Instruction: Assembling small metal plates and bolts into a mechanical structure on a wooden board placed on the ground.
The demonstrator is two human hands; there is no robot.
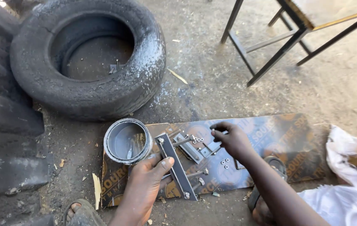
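A person crouches over a printed board (287,142) lying on a dirt floor, assembling a small metal fixture. The left hand (147,184) rests palm down on the board, its thumb and fingers pressed against a flat steel bar (177,167) that carries bolts at both ends; it steadies the bar rather than closing around it. The right hand (231,140) reaches across from the right with the forearm low, its fingertips pinched together over a slotted metal bracket (195,146), apparently on a small nut, though the piece itself is too small to make out. The work looks to be at the stage of fitting fasteners, and the next move would call for fine fingertip alignment. Loose nuts (226,163) lie scattered just beside the bracket. A short metal ring (127,141) stands at the board's left corner, and a worn tyre (88,54) lies beyond it.
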